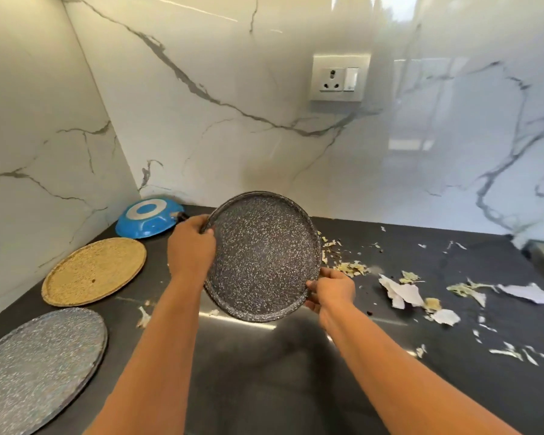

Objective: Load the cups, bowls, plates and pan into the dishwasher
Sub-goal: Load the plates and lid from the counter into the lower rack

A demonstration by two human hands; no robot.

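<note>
Dark plate (264,255) was held up off the counter (264,372), tilted w/ its face toward the camera, far rim higher than the near one. Likely reason: scraps (349,268) lay on the counter just right of it, so the tilt looked like tipping leftovers off before loading, though I can't be sure. The face looked clean.

Left hand (190,249) gripped the upper-left rim, fingers curled over the edge, thumb side on the face, knuckles toward the camera. Right hand (330,291) pinched the lower-right rim, fingers closed on the edge from beneath, thumb on top. Both shut firmly on the plate; neither had anything else. Opposite-rim grip gave control of the tilt. Both forearms reached fwd from the bottom of the frame, left one straighter, right wrist bent inward.

Other items waited along the left: blue pan (150,221) upside down in the corner by the wall, tan plate (93,271) flat nearer, grey plate (40,365) flat nearest the camera. All apart from each other, none stacked. Paper bits (402,293) were strewn farther right.

Dishwasher not in view, nor cups or bowls. By my read, loading had barely begun; next the plate needs carrying to the rack.
</note>
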